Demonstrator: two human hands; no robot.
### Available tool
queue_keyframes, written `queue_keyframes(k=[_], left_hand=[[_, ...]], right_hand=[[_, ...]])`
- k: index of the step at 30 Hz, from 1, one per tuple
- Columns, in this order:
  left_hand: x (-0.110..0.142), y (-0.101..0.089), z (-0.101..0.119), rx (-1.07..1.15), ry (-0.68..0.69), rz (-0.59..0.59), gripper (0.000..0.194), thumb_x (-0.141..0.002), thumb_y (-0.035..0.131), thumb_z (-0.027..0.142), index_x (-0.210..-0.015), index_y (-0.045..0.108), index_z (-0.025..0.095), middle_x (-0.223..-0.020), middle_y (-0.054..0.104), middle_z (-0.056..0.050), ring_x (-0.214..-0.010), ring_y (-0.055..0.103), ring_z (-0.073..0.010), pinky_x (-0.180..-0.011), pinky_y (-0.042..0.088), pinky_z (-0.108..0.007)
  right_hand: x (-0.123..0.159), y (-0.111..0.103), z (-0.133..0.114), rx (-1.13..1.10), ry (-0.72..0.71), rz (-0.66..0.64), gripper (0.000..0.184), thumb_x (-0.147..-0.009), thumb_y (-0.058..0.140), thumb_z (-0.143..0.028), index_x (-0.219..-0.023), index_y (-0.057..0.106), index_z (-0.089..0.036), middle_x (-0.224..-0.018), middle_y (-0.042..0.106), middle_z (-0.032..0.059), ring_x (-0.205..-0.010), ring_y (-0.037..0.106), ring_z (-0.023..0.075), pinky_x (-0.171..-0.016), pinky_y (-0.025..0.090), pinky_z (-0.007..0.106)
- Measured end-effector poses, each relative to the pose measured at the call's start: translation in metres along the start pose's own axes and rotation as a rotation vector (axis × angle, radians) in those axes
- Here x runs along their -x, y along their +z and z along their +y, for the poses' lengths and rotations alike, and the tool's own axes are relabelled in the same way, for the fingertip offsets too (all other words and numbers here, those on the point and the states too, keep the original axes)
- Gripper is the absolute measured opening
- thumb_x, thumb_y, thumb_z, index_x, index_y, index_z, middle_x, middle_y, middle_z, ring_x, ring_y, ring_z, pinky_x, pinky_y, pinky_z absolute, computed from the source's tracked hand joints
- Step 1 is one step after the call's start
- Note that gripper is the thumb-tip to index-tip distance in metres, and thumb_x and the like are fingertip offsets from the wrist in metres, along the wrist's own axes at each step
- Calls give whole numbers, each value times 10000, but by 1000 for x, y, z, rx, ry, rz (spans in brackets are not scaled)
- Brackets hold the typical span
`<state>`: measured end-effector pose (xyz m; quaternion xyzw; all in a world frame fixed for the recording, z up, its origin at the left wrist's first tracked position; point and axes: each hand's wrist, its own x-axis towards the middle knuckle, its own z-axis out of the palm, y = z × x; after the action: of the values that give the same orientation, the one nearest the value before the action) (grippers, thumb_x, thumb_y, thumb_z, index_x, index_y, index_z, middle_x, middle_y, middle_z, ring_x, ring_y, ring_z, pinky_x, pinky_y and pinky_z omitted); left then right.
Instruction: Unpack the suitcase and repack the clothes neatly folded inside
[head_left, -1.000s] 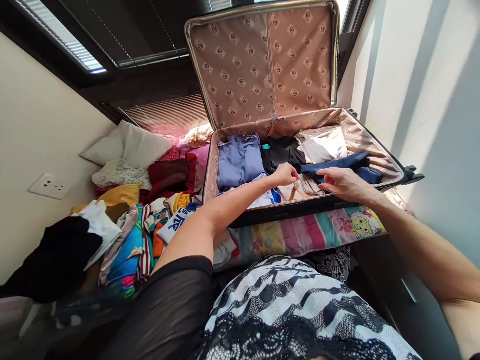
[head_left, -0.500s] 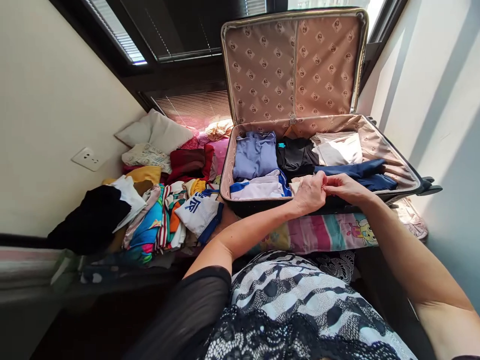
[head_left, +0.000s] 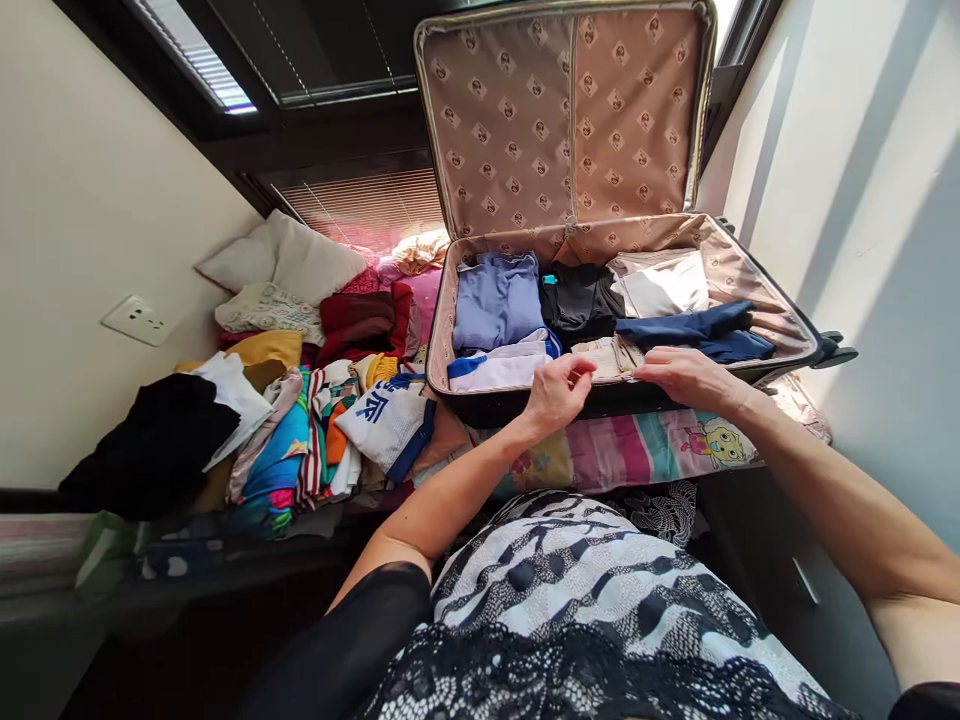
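Note:
An open suitcase [head_left: 780, 320] lies on the bed with its patterned lid upright. Folded clothes fill it: a lavender shirt [head_left: 495, 300], a black garment [head_left: 577, 300], a pale garment [head_left: 664, 285], a navy garment [head_left: 690, 325], a white-and-blue garment [head_left: 499, 368] and a beige garment [head_left: 609, 355] at the front. My left hand [head_left: 559, 392] is curled at the front rim, its fingertips pinching the beige garment's left edge. My right hand [head_left: 686, 375] lies beside it with fingers stretched flat on the same garment's near edge.
A loose heap of colourful clothes [head_left: 315, 430] and a black garment [head_left: 150, 445] cover the bed to the left. Pillows [head_left: 292, 262] lie by the window, a socket [head_left: 139, 320] on the left wall. A cartoon-print sheet [head_left: 660, 445] shows below the suitcase; a wall is close on the right.
Both hands drew back from the middle of the suitcase to its front rim, met there, and have now parted slightly. The right hand has flattened on the beige garment.

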<state>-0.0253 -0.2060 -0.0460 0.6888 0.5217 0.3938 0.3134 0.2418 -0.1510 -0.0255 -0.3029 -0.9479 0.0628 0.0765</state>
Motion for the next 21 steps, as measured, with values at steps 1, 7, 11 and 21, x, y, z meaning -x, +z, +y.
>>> queue_keyframes(k=[1, 7, 11, 21], left_hand=[[5, -4, -4, -15, 5, 10, 144, -945, 639, 98, -983, 759, 169, -999, 808, -58, -806, 727, -147, -784, 583, -256], [27, -14, -19, -126, 82, 58, 159, -981, 604, 139, -990, 753, 195, -983, 770, -63, -889, 718, -182, -858, 585, -306], [30, -13, -20, -139, 81, 57, 160, -990, 595, 143, -989, 745, 199, -977, 758, -64, -888, 711, -186, -872, 581, -313], [40, -2, -22, -37, 193, 29, 180, -952, 625, 113, -1017, 786, 159, -945, 766, -62, -796, 695, -155, -809, 565, -273]], right_hand=[[0, -1, -2, 89, -53, -6, 360, -1017, 440, -119, -975, 789, -198, -865, 688, 103, -821, 605, 203, -714, 431, 298], [-7, -3, -12, 402, -241, -1, 251, -1013, 529, -63, -970, 751, -173, -885, 694, 112, -851, 576, 229, -740, 403, 332], [-14, 1, -16, 451, -243, -21, 241, -986, 549, -32, -951, 751, -157, -894, 703, 124, -851, 584, 235, -722, 393, 332], [-14, -2, -14, 439, -372, -60, 235, -948, 524, 3, -914, 692, -159, -846, 686, 92, -764, 631, 215, -682, 440, 321]])
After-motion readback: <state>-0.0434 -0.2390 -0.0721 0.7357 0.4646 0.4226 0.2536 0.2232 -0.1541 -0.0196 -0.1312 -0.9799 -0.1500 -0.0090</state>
